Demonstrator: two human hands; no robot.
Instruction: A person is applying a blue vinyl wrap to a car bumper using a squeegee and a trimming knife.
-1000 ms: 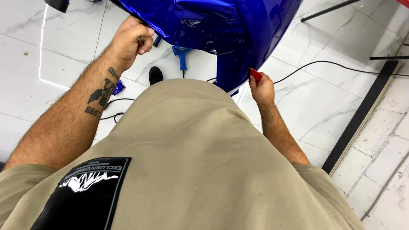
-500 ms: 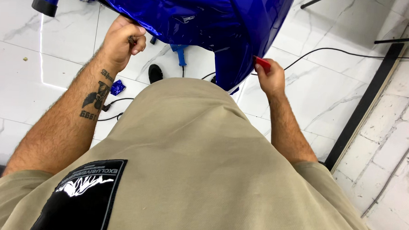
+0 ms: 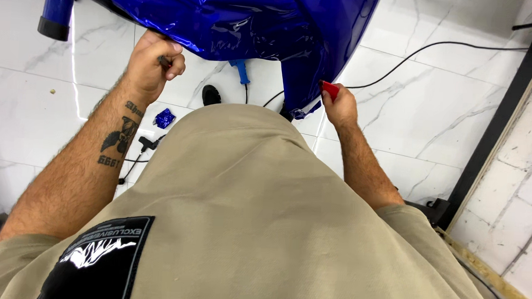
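My left hand (image 3: 152,64), at upper left of the frame, is curled into a fist on the lower edge of the blue film (image 3: 248,21), with a small dark object pinched between the fingers; what it is I cannot tell. My right hand (image 3: 340,105), at upper centre-right, is closed on a small red tool (image 3: 329,89) pressed against the film's lower corner. Nearest the camera, my beige shirt (image 3: 262,216) fills the lower frame. Beyond the hands, the glossy film covers a curved panel across the top centre; it looks mostly laid down, though wrinkles show near the bottom edge and a loose tail hangs at the corner, so I judge edge finishing remains. Farther off, on the white marble floor (image 3: 437,116), lie a blue-handled tool (image 3: 241,71), a crumpled blue scrap (image 3: 164,118) and a black cable (image 3: 429,49).
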